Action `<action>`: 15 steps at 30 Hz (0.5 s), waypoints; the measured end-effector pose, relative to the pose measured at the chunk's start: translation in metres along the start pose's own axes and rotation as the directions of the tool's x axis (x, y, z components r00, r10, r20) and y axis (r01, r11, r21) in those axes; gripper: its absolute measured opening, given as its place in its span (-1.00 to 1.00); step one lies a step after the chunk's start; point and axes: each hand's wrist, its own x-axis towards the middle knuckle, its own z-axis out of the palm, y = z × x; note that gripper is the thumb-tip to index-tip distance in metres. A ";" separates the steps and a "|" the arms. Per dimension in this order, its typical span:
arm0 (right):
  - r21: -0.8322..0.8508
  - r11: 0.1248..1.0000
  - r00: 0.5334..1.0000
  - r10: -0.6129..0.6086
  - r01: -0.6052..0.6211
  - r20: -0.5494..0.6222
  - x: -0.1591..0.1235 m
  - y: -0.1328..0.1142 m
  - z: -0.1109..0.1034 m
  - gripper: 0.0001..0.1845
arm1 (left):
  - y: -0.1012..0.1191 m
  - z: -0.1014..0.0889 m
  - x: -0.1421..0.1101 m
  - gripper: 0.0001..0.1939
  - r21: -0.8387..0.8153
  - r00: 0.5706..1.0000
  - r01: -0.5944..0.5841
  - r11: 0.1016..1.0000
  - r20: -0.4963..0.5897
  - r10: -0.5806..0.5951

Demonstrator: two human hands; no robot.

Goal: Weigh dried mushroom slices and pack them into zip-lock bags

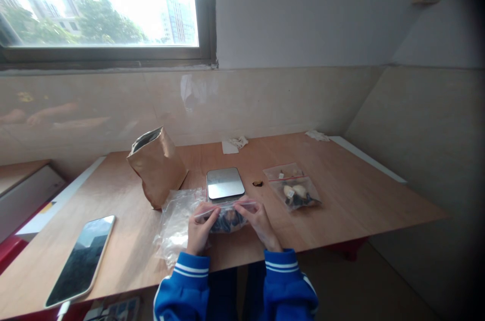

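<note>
Low in the middle, the left hand (pixel 201 230) and right hand (pixel 260 221) pinch a filled bag (pixel 227 223) by its top; a packed bag (pixel 298 193) at right looks done, clear bags (pixel 173 227) lower left seem unused.

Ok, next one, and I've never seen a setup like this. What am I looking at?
There's no machine here: one picture, from a camera worn on a person's head, looking forward and down. The left hand and right hand pinch the top edge of a clear bag with dark contents. On the wooden table, a flat silver-topped device lies just beyond them. To its left are loose clear plastic bags, an upright brown paper bag and a phone. To its right lies another filled zip bag.
</note>
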 end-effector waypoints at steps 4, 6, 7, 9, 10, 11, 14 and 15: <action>-0.022 0.999 0.999 -0.039 0.039 -0.018 -0.001 -0.004 0.003 -0.81 | -0.001 0.000 0.000 -0.85 0.062 0.995 -0.086 0.994 -0.053 0.089; -0.024 0.999 0.999 -0.032 0.032 -0.019 -0.001 -0.004 0.004 -0.80 | -0.001 0.000 -0.001 -0.86 0.080 0.991 -0.112 0.991 -0.066 0.117; -0.026 0.999 0.999 -0.028 0.027 -0.022 -0.001 -0.004 0.005 -0.79 | -0.001 0.000 -0.001 -0.86 0.082 0.990 -0.117 0.990 -0.069 0.122; -0.027 0.999 0.999 -0.029 0.028 -0.033 -0.001 -0.002 0.005 -0.77 | 0.001 0.001 -0.001 -0.85 0.079 0.991 -0.108 0.991 -0.071 0.113; -0.026 0.999 0.999 -0.033 0.032 -0.035 0.000 -0.001 0.005 -0.77 | 0.002 0.001 -0.001 -0.84 0.071 0.993 -0.092 0.993 -0.064 0.097; -0.026 0.999 0.999 -0.036 0.035 -0.035 0.000 0.000 0.004 -0.76 | 0.002 0.002 -0.001 -0.83 0.059 0.996 -0.072 0.996 -0.052 0.075; -0.031 0.999 1.000 -0.027 0.027 -0.008 0.001 0.001 0.002 -0.73 | 0.004 0.002 0.000 -0.82 0.024 1.000 -0.026 0.999 -0.005 0.026; -0.031 0.999 1.000 -0.020 0.020 0.003 0.001 0.001 0.001 -0.73 | 0.004 0.002 0.000 -0.82 0.024 1.000 -0.029 0.999 0.001 0.029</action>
